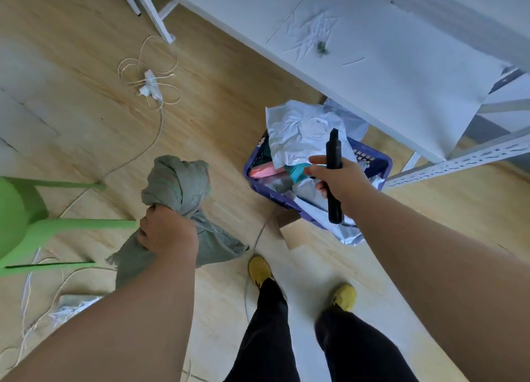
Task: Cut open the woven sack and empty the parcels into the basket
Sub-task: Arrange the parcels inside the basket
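My left hand point(166, 232) is clenched around a crumpled grey-green woven sack point(179, 189), bunched up and limp above the wooden floor. My right hand point(338, 178) grips a black utility knife point(334, 178), held upright over the purple plastic basket point(381, 163). The basket stands on the floor below the white table and is heaped with parcels: a big white poly mailer point(298, 134) on top, pink and teal packets point(266, 172) at its left side, silver mailers spilling over its near edge.
A white table point(358, 46) with a metal rack frame point(459, 160) fills the upper right. A green stool point(20, 221) stands at the left. A power strip with loose cables point(150, 84) lies on the floor. My feet in yellow shoes point(259, 269) stand near the basket.
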A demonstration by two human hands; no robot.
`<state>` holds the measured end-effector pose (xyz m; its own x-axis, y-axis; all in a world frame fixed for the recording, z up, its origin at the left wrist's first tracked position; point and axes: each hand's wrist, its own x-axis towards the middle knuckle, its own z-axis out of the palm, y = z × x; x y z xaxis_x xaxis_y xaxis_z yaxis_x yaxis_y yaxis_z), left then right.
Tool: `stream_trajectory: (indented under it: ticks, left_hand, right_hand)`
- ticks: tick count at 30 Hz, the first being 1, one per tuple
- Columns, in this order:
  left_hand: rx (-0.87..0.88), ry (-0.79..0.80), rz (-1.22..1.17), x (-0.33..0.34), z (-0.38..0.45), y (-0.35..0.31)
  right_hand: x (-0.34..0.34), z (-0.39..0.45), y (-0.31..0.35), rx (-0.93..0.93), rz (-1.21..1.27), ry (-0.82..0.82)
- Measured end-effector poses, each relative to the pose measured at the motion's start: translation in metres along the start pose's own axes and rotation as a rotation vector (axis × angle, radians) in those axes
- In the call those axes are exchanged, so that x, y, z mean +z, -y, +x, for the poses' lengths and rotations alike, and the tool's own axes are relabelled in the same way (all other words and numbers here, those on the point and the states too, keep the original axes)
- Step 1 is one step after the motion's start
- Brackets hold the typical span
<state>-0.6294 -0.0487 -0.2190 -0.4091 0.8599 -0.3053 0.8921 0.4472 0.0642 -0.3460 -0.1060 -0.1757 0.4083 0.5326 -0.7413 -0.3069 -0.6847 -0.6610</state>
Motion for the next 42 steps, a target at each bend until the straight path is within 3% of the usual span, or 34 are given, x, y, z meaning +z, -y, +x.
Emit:
stream_trajectory:
  ticks: [2, 4, 7, 9, 11, 14, 16, 19, 27, 30, 36, 39, 42]
  left_hand:
    - [0.045, -0.017, 0.069, 0.016, 0.012, -0.013]
    - [-0.020, 0.024, 0.122, 0.039, 0.018, -0.025]
    - [-0.231, 0.189, 0.075, 0.076, 0.007, -0.059]
    - [-0.145, 0.301, -0.030, 0.103, -0.014, -0.097]
    - [-0.037, 0.509, -0.194, 0.133, -0.041, -0.137]
    - [-0.286, 0.962, -0.426, 0.172, -0.085, -0.174]
    - [-0.328, 1.098, -0.486, 0.199, -0.107, -0.188]
    - [-0.293, 1.079, -0.563, 0.234, -0.123, -0.205]
    - [0.139, 1.019, -0.516, 0.289, -0.131, -0.235]
    - [0.175, 1.030, -0.427, 0.312, -0.130, -0.243]
    - [0.175, 0.885, -0.115, 0.359, -0.120, -0.244]
    - [0.030, 0.713, -0.017, 0.364, -0.126, -0.240]
    - [-0.355, 0.773, -0.159, 0.370, -0.131, -0.237]
  right_hand:
    - [-0.014, 0.021, -0.011, 0.018, -0.004, -0.036]
    - [-0.028, 0.043, -0.026, 0.031, -0.042, -0.071]
    - [-0.044, 0.075, -0.046, 0.031, -0.123, -0.076]
    - [-0.057, 0.097, -0.059, 0.039, -0.171, -0.077]
    - [-0.077, 0.117, -0.075, 0.032, -0.233, -0.137]
    - [-0.111, 0.137, -0.098, 0.037, -0.365, -0.240]
    - [-0.134, 0.149, -0.114, 0.040, -0.429, -0.254]
    - [-0.157, 0.168, -0.136, 0.046, -0.499, -0.255]
    - [-0.180, 0.210, -0.185, 0.177, -0.480, -0.276]
    - [-0.179, 0.225, -0.203, 0.221, -0.398, -0.293]
    - [-0.167, 0.247, -0.239, 0.280, -0.440, -0.226]
    - [-0.159, 0.254, -0.252, 0.323, -0.437, -0.239]
    - [-0.156, 0.261, -0.262, 0.326, -0.390, -0.255]
